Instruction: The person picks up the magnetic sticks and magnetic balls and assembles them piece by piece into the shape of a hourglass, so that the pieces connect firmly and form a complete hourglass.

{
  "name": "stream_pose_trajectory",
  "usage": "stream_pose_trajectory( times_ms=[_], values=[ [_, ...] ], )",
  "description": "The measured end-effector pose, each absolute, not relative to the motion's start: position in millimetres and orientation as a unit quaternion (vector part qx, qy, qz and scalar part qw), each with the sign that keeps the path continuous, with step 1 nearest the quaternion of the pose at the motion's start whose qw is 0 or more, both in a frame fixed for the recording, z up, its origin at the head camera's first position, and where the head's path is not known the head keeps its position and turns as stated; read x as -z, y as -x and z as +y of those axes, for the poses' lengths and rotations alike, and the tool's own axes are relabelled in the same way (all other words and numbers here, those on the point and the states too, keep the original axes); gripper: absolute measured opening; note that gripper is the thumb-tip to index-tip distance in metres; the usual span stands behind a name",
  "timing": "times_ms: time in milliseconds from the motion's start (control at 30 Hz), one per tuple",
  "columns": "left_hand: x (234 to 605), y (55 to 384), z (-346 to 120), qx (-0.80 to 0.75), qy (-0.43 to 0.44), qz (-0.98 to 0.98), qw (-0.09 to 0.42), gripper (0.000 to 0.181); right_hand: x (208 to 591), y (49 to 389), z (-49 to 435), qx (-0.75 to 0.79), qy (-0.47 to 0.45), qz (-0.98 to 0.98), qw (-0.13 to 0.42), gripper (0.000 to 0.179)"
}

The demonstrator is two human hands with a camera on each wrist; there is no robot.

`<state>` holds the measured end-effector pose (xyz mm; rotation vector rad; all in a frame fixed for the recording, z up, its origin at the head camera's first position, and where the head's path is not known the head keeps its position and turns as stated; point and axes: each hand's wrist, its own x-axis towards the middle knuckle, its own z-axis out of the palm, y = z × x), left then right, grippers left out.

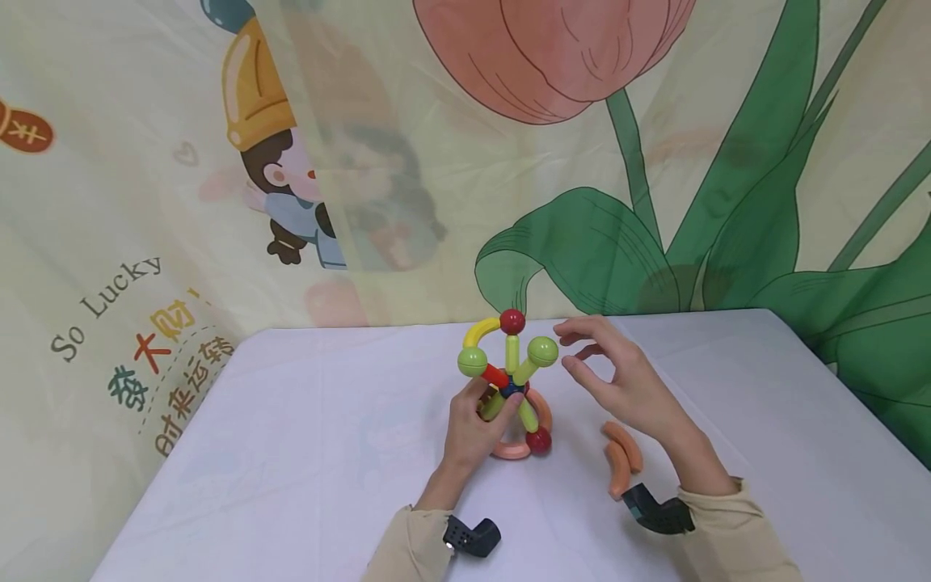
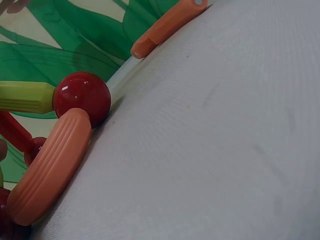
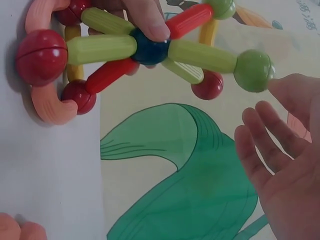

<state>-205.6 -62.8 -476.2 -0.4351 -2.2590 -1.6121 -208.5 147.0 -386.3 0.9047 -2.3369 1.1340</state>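
My left hand (image 1: 471, 427) grips a ball-and-stick toy model at its middle, its thumb pressing the dark blue ball (image 3: 150, 48) where the sticks meet. Yellow-green and red sticks fan out from there. Two light green balls (image 1: 542, 351) and a red ball (image 1: 512, 322) top it, with a yellow curved stick (image 1: 478, 330) joined on. Low down, red balls (image 2: 82, 97) and salmon curved sticks (image 2: 52, 167) form a ring at the tabletop. My right hand (image 1: 621, 380) holds nothing; its fingers are loosely bent, fingertips close beside the right-hand green ball.
Two loose orange curved sticks (image 1: 618, 470) lie side by side on the white table (image 1: 313, 453), below my right hand. Behind the table's back edge hangs a printed cloth (image 1: 407, 162). A black wrist camera (image 1: 658, 511) juts from the right sleeve, another (image 1: 473, 537) from the left.
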Motion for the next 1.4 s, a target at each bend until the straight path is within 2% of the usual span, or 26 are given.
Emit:
stream_pose_trajectory(
  times_ms=[100, 300, 567, 1067, 1400],
  values=[
    [483.8, 210.1, -63.7, 0.564, 0.159, -0.793, 0.168, 0.029, 385.8, 209.0, 151.2, -0.396, -0.317, -0.842, 0.182, 0.045],
    [459.4, 196.0, -62.6, 0.564, 0.157, -0.795, 0.159, 0.028, 386.9, 210.6, 157.0, -0.387, -0.311, -0.856, 0.145, 0.039],
    [460.6, 196.4, -62.4, 0.562, 0.162, -0.793, 0.168, 0.027, 388.2, 210.9, 162.3, -0.366, -0.299, -0.877, 0.086, 0.034],
    [461.8, 196.5, -62.2, 0.561, 0.159, -0.793, 0.177, 0.025, 394.1, 215.1, 171.4, -0.354, -0.276, -0.893, 0.033, 0.034],
    [462.0, 197.2, -62.0, 0.563, 0.165, -0.789, 0.179, 0.025, 396.6, 215.4, 183.5, -0.336, -0.239, -0.909, -0.063, 0.028]
  ],
)
